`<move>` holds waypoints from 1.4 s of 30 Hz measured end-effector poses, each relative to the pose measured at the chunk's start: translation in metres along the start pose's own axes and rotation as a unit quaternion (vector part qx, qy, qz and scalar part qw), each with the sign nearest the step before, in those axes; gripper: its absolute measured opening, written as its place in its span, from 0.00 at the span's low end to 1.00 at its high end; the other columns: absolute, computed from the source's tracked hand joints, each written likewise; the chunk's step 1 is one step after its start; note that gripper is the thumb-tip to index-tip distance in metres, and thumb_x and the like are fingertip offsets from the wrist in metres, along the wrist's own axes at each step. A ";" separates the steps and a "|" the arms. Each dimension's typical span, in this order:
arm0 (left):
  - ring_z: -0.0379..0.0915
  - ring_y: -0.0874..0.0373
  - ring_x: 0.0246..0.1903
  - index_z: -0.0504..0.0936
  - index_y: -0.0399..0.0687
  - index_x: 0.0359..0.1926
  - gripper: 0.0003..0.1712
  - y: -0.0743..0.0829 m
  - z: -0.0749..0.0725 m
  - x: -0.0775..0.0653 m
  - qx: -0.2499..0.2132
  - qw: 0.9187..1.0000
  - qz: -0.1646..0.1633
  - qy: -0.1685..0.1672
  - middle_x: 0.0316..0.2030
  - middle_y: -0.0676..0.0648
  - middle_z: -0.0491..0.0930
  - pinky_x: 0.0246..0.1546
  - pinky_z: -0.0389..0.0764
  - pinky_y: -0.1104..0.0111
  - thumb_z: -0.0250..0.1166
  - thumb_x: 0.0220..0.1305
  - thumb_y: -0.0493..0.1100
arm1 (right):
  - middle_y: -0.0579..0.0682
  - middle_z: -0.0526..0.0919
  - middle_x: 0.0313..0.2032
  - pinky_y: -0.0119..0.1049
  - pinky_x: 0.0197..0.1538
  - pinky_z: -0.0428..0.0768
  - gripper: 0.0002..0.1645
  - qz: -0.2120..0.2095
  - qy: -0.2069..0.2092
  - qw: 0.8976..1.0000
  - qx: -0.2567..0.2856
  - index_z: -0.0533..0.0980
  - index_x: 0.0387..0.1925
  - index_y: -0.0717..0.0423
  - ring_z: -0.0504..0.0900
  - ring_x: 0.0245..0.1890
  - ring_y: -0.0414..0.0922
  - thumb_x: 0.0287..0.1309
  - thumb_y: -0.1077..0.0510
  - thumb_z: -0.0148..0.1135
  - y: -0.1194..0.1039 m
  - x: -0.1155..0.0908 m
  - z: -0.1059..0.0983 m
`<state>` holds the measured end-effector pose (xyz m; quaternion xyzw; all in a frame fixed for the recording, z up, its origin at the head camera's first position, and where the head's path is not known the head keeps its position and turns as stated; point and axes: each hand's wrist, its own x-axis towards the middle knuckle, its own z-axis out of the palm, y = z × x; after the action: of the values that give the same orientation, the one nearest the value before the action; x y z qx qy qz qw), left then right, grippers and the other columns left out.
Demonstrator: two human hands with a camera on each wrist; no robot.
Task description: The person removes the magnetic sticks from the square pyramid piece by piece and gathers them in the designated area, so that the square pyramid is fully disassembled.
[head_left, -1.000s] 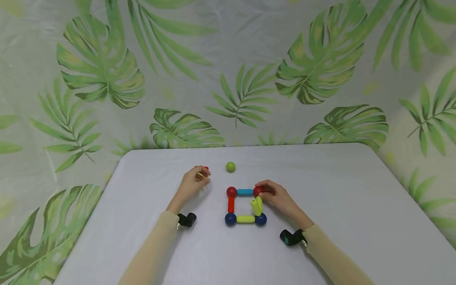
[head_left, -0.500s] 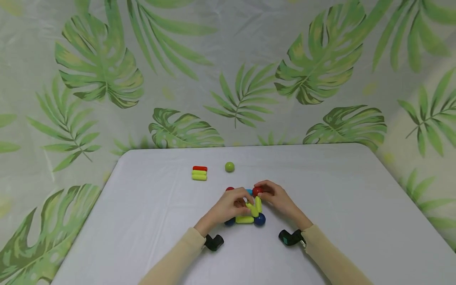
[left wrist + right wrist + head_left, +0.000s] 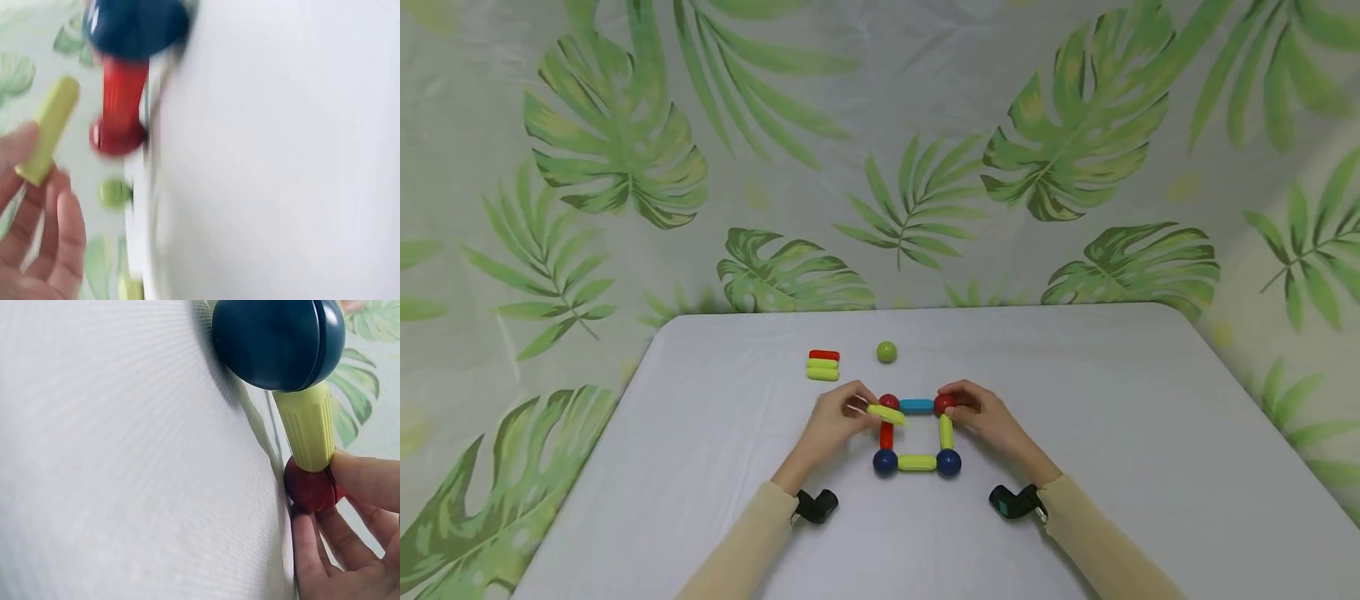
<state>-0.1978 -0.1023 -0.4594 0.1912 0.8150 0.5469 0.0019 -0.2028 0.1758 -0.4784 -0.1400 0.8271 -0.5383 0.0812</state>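
Four-sided on the table lies a frame of magnetic sticks and balls. Its far side is a blue stick (image 3: 916,406), its left a red stick (image 3: 887,436), its near side a yellow-green stick (image 3: 917,462). Dark blue balls (image 3: 885,462) form the near corners. My right hand (image 3: 988,417) grips the far right red ball (image 3: 944,404), which touches the right yellow-green stick (image 3: 307,428) in the right wrist view. My left hand (image 3: 837,421) pinches a loose yellow-green stick (image 3: 887,413) by one end, raised over the far left red ball (image 3: 117,136) and red stick.
Behind the left hand, a red stick (image 3: 824,355) and two yellow-green sticks (image 3: 823,374) lie side by side. A green ball (image 3: 887,352) sits behind the frame. The white table (image 3: 1112,400) meets a leaf-print cloth backdrop (image 3: 955,167).
My left hand came from the loose sticks to the frame's right side, then drew back left with a yellow-green stick. The right side's other stick now lies straight. My right hand stayed put.
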 end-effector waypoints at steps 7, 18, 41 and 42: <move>0.77 0.49 0.40 0.81 0.39 0.36 0.11 -0.034 -0.052 0.010 0.062 0.979 -0.142 0.134 0.39 0.42 0.81 0.41 0.78 0.61 0.73 0.51 0.32 | 0.58 0.76 0.53 0.47 0.54 0.75 0.19 0.004 0.003 1.000 0.000 0.73 0.56 0.60 0.75 0.51 0.53 0.65 0.62 0.58 0.002 0.000 0.000; 0.71 0.53 0.29 0.78 0.37 0.33 0.09 -0.047 -0.062 0.030 0.123 0.971 -0.157 0.136 0.30 0.43 0.77 0.30 0.71 0.69 0.71 0.52 0.31 | 0.65 0.75 0.54 0.50 0.55 0.74 0.19 0.012 -0.003 1.000 0.004 0.71 0.56 0.68 0.74 0.52 0.58 0.65 0.66 0.56 -0.029 -0.009 0.001; 0.70 0.54 0.39 0.79 0.47 0.45 0.18 -0.001 0.007 0.038 0.174 0.958 0.057 -0.221 0.42 0.51 0.73 0.41 0.74 0.67 0.62 0.55 0.27 | 0.58 0.76 0.53 0.46 0.54 0.74 0.18 0.010 -0.004 1.000 -0.001 0.73 0.55 0.61 0.75 0.51 0.53 0.64 0.63 0.58 0.000 -0.004 -0.002; 0.69 0.56 0.39 0.80 0.47 0.45 0.17 0.000 0.008 0.039 0.190 0.954 0.061 -0.223 0.41 0.52 0.72 0.41 0.74 0.68 0.63 0.56 0.28 | 0.59 0.76 0.54 0.47 0.55 0.74 0.18 0.009 -0.006 1.000 0.000 0.73 0.56 0.62 0.75 0.52 0.53 0.64 0.63 0.58 0.000 -0.004 -0.003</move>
<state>-0.2325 -0.0828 -0.4547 0.3545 0.8696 0.3245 0.1133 -0.1994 0.1793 -0.4772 -0.1353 0.8278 -0.5368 0.0909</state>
